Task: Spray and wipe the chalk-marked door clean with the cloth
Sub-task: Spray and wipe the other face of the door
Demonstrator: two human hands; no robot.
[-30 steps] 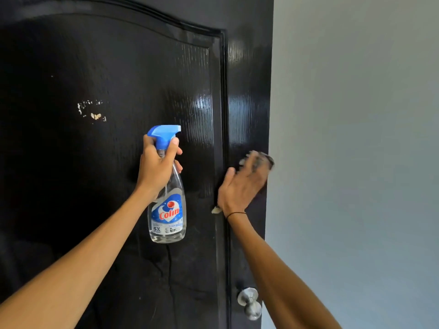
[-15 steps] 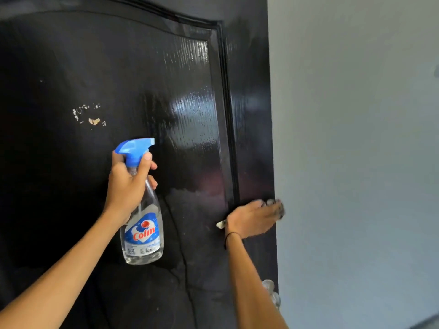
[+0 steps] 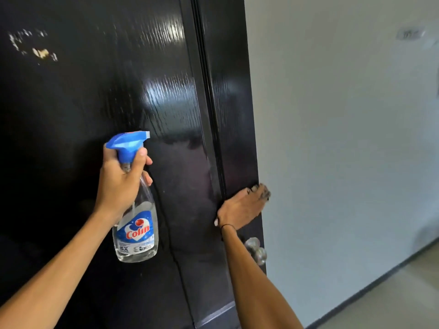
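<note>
The black door [image 3: 71, 115] fills the left and middle of the view, glossy, with a wood-grain texture that catches the light in bright patches. Near the top left of the door panel there are small white and yellowish marks [image 3: 35, 48], scattered in a little group.

The left hand [image 3: 118, 184] grasps a spray bottle [image 3: 135, 224] by its neck, the fingers curled around it just under the blue spray head [image 3: 127, 143]. The bottle is clear, nearly upright, and carries a blue and white label with the word "Colin" in red. Its nozzle points to the right, toward the door surface. The bottle hangs in front of the lower middle part of the panel.

The right hand [image 3: 242, 207] lies flat on the right stile of the door, close to its outer edge, with the fingers stretched out and pressing a dark cloth [image 3: 264, 193] against the wood. Only a small part of the cloth shows past the fingertips, at the very edge of the door. A thin dark band is around the right wrist.

Below this hand, a round metal door knob [image 3: 255, 250] sticks out from the door. To the right of the door stands a pale grey wall [image 3: 344, 138], and a light floor [image 3: 392, 300] shows in the lower right corner.
</note>
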